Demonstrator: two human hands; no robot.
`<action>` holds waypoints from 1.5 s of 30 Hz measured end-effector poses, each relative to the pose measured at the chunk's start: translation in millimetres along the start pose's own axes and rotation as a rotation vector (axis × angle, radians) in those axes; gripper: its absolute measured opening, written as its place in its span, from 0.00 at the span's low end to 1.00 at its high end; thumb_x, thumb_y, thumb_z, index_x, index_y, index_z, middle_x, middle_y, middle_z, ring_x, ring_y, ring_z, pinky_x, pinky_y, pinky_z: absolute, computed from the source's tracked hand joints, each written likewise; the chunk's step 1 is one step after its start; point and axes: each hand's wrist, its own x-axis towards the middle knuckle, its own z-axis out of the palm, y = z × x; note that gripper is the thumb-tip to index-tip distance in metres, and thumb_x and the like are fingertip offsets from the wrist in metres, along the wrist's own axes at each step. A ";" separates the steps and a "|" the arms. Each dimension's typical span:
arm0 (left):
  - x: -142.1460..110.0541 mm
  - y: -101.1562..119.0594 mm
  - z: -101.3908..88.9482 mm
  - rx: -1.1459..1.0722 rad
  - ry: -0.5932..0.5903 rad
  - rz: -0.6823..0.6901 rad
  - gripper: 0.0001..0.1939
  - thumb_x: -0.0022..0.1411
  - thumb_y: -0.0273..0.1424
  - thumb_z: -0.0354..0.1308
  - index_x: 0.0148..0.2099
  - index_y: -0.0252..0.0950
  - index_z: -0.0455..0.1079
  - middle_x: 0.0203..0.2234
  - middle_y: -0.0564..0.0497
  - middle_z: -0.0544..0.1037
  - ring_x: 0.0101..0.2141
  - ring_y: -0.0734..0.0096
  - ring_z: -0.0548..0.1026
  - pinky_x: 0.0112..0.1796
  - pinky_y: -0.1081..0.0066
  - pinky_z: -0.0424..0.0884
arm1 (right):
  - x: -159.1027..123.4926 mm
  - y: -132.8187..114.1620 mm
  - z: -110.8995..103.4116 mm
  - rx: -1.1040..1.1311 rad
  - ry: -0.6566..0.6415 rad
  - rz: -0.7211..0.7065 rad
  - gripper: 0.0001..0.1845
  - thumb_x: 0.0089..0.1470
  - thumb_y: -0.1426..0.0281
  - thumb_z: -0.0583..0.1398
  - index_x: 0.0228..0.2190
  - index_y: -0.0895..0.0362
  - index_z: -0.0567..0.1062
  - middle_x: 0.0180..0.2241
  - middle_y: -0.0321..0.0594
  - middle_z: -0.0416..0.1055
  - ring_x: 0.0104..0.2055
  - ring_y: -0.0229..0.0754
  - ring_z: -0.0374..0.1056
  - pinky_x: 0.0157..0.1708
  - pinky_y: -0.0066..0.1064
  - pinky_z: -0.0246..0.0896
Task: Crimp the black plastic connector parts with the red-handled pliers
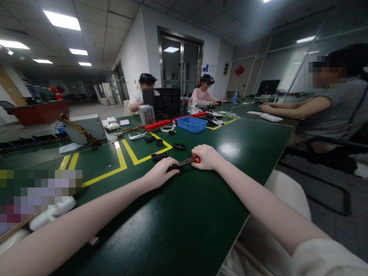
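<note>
My right hand point(207, 157) is wrapped round the orange handles of a pair of needle-nose pliers point(187, 160). The jaws point left and meet a small black part point(173, 167), which my left hand point(161, 171) pinches against the green table. What kind of part it is, I cannot make out, since my fingers cover much of it. Just behind my left hand lies a black cylindrical piece point(159, 156), and a similar black piece point(179, 147) rests a little farther right. Smaller black pieces point(150, 140) lie inside the yellow tape marking.
A blue tray point(192, 124) stands beyond my hands, near a red strip point(158, 125). At the left is a metal box with bundled wires point(83, 130). A black case point(166, 102) stands at the back. People sit across the table and at the right point(339, 92).
</note>
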 end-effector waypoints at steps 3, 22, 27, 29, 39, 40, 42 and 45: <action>-0.2 0.4 -0.7 -0.010 0.005 0.006 0.09 0.64 0.32 0.56 0.45 0.35 0.69 0.41 0.46 0.74 0.42 0.62 0.71 0.46 0.61 0.68 | 0.0 -0.9 -0.9 0.007 -0.007 0.002 0.10 0.46 0.62 0.59 0.25 0.56 0.68 0.29 0.41 0.70 0.33 0.43 0.62 0.35 0.32 0.50; -1.2 6.3 -3.3 0.044 0.049 0.027 0.09 0.62 0.29 0.58 0.45 0.36 0.70 0.42 0.46 0.74 0.44 0.60 0.71 0.47 0.60 0.68 | 1.1 -0.8 -0.4 0.031 -0.002 0.003 0.11 0.47 0.61 0.59 0.25 0.56 0.67 0.29 0.41 0.69 0.33 0.43 0.63 0.35 0.32 0.51; -1.9 7.1 -2.3 0.039 0.050 0.028 0.10 0.61 0.27 0.56 0.46 0.36 0.69 0.43 0.46 0.74 0.45 0.60 0.70 0.49 0.59 0.68 | 1.2 0.9 1.9 0.025 0.005 0.011 0.11 0.47 0.61 0.59 0.25 0.56 0.67 0.29 0.41 0.70 0.33 0.43 0.63 0.35 0.32 0.51; -2.3 6.6 -2.0 0.042 0.046 0.031 0.10 0.62 0.27 0.56 0.47 0.36 0.68 0.43 0.46 0.73 0.45 0.61 0.70 0.49 0.59 0.67 | 1.2 1.6 2.2 0.026 0.004 0.013 0.11 0.47 0.61 0.59 0.25 0.56 0.67 0.30 0.41 0.70 0.33 0.43 0.63 0.35 0.32 0.51; -2.8 3.3 -2.2 0.042 0.009 0.030 0.10 0.65 0.31 0.54 0.48 0.36 0.68 0.43 0.46 0.74 0.44 0.61 0.71 0.48 0.60 0.68 | 0.5 1.5 0.6 0.009 -0.011 0.016 0.11 0.47 0.61 0.59 0.25 0.56 0.66 0.30 0.41 0.70 0.33 0.43 0.63 0.35 0.32 0.51; -2.7 3.4 -2.3 0.039 0.011 0.029 0.10 0.65 0.31 0.54 0.48 0.36 0.68 0.43 0.46 0.74 0.44 0.61 0.71 0.48 0.60 0.68 | 0.6 1.4 0.5 0.010 -0.013 0.016 0.11 0.47 0.61 0.58 0.25 0.56 0.66 0.30 0.41 0.70 0.33 0.43 0.63 0.35 0.32 0.51; -2.3 3.8 -2.4 0.036 0.018 0.027 0.09 0.64 0.31 0.56 0.47 0.36 0.69 0.42 0.46 0.74 0.44 0.61 0.72 0.47 0.60 0.68 | 0.9 1.2 0.4 0.011 -0.017 0.015 0.11 0.47 0.61 0.58 0.26 0.56 0.66 0.30 0.41 0.70 0.34 0.43 0.63 0.35 0.32 0.51; -1.6 4.1 -2.8 0.038 0.023 0.025 0.09 0.62 0.30 0.57 0.45 0.36 0.69 0.41 0.46 0.74 0.43 0.61 0.72 0.46 0.61 0.68 | 1.4 0.7 0.5 0.011 -0.025 0.011 0.11 0.47 0.61 0.59 0.26 0.56 0.67 0.30 0.41 0.70 0.34 0.43 0.63 0.35 0.32 0.51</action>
